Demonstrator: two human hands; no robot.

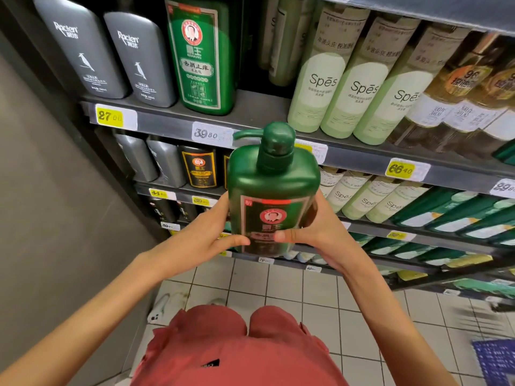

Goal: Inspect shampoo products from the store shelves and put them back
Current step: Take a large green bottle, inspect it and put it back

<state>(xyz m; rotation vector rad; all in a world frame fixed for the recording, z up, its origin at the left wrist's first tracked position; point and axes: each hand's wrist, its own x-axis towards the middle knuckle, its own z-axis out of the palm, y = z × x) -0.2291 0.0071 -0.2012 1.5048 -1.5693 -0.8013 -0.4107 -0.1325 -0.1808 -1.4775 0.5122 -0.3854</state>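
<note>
Left hand (206,235) and right hand (315,232) are wrapping a grip round the upright green pump bottle (271,190); shelf gap (262,104) is sitting higher, farther off.

This place is a shop, in the aisle with hair products. Dark metal shelves (167,125) fill the upper and right part of the frame. They carry rows of the same bottles: grey bottles (83,51) at upper left, pale green Spēs bottles (359,87) at upper right. Yellow and white price tags (115,117) sit on the shelf edges. The floor (292,285) is of white tiles.
</note>
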